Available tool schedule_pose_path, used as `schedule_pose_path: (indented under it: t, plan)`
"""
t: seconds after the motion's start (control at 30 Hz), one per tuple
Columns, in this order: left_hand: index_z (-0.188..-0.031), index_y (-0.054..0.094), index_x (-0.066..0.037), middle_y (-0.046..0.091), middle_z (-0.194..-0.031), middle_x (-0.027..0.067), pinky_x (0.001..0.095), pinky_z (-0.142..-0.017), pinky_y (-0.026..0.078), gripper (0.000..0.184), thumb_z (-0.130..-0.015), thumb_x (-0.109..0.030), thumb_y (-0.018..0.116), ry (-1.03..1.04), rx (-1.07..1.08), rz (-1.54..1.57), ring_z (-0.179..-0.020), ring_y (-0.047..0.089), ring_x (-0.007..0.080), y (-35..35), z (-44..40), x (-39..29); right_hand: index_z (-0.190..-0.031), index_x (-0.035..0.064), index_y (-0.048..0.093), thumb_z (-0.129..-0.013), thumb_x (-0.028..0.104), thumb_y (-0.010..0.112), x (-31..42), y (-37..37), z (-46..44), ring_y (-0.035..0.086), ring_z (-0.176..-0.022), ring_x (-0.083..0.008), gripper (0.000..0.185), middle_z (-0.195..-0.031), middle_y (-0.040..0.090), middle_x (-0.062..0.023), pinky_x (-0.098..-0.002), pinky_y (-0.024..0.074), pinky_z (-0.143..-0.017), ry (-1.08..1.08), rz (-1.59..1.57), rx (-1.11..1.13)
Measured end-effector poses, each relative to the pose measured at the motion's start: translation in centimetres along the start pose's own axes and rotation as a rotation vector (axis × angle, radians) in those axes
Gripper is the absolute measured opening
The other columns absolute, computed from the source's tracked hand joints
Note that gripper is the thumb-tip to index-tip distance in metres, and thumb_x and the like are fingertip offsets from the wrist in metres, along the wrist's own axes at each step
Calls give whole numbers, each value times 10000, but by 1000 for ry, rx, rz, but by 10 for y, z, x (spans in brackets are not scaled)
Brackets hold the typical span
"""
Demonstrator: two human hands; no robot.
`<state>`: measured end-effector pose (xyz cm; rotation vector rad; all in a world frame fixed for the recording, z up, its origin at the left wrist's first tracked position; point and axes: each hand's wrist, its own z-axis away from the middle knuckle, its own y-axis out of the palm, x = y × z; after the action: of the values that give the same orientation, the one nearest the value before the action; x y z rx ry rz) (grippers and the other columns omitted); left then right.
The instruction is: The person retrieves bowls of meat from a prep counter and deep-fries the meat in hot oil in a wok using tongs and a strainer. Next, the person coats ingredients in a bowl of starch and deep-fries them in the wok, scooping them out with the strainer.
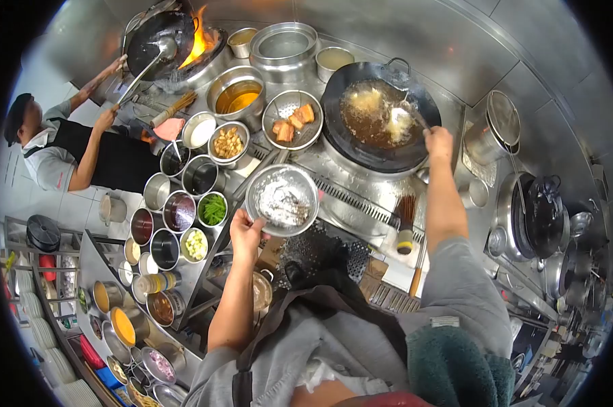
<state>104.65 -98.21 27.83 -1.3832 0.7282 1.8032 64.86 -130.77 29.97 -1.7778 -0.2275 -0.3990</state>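
My left hand [246, 234] grips the near rim of a metal bowl [309, 218] dusted with white powder [278, 193]. To its upper right stands a black wok [335, 95] of bubbling brown oil [367, 132]. Pale battered pieces [399, 126] froth in that oil. Over the wok's right edge, my right hand [439, 143] is closed round the handle of a metal cooking utensil [420, 118]. The utensil's head is partly hidden by foam, so its exact kind is unclear.
Left of the wok sit a strainer [308, 139] with fried chunks and a pot [258, 102] of amber liquid. A co-worker [89, 149] handles another wok [143, 47] beside an open flame [199, 41]. A brush [405, 224] lies on the front ledge.
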Motion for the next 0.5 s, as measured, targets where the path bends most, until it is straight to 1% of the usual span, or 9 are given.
schedule_pose_path:
  t: [0.03, 0.07, 0.1, 0.13, 0.17, 0.23, 0.33, 0.37, 0.5]
  plan:
    - [-746, 416, -46, 511, -682, 42, 234, -373, 445, 212, -758, 65, 598, 30, -24, 69, -463, 532, 134, -2, 1, 0, -891, 30, 680, -790, 303, 645, -4, -16, 14, 615, -888, -385, 293, -898, 637, -225, -430, 480, -786, -24, -47, -62]
    - [-746, 416, -45, 510, -678, 41, 235, -374, 446, 215, -759, 63, 601, 29, -21, 70, -464, 535, 136, -5, 1, -1, -844, 17, 668, -806, 292, 623, 3, -45, 38, 601, -887, -402, 281, -877, 628, -238, -453, 469, -775, -71, -52, -100]
    - [-747, 415, -45, 510, -673, 40, 236, -374, 447, 217, -759, 62, 604, 30, -19, 74, -465, 538, 138, -9, 2, -2, -889, 18, 665, -810, 301, 620, 17, -76, 68, 599, -852, -416, 297, -866, 630, -236, -453, 465, -745, -36, -101, -121]
    - [-752, 421, -40, 511, -668, 38, 240, -377, 454, 210, -760, 58, 607, 33, -18, 78, -465, 545, 145, -11, 5, -7, -951, 22, 665, -808, 304, 635, 8, -88, 84, 610, -803, -406, 317, -851, 637, -233, -439, 468, -723, -90, -30, -128]
    - [-772, 441, -23, 519, -680, 48, 243, -386, 466, 182, -763, 52, 607, 31, -10, 41, -492, 558, 151, -13, 5, -10, -997, 20, 663, -814, 298, 648, 18, -106, 113, 646, -772, -342, 333, -835, 654, -218, -407, 473, -706, -131, -147, -177]
    - [-802, 465, -3, 523, -701, 57, 254, -409, 483, 158, -762, 45, 609, 91, 29, 26, -544, 572, 149, -20, 8, -10, -1009, 12, 667, -813, 270, 668, 49, -140, 162, 662, -794, -256, 324, -838, 677, -183, -353, 483, -715, -3, -219, -28]
    - [-778, 465, -5, 518, -674, 52, 270, -413, 480, 164, -755, 23, 625, 122, 33, -29, -512, 575, 154, -20, 11, -17, -1022, 2, 667, -809, 243, 681, 78, -152, 225, 659, -813, -218, 322, -887, 688, -168, -327, 493, -715, -95, -360, 124]
    - [-789, 470, -2, 511, -660, 48, 271, -405, 471, 163, -755, 14, 629, 137, 38, -26, -494, 569, 154, -20, 9, -11, -1021, -8, 667, -797, 218, 694, 76, -147, 237, 660, -826, -227, 319, -947, 683, -171, -326, 502, -723, -337, -287, 109]
    - [-805, 472, 1, 522, -677, 60, 276, -408, 485, 159, -766, 5, 625, 201, 49, -154, -500, 582, 156, -19, 30, -30, -977, -19, 669, -798, 210, 686, 123, -150, 291, 658, -846, -309, 291, -970, 667, -185, -348, 512, -733, -521, -226, 379]
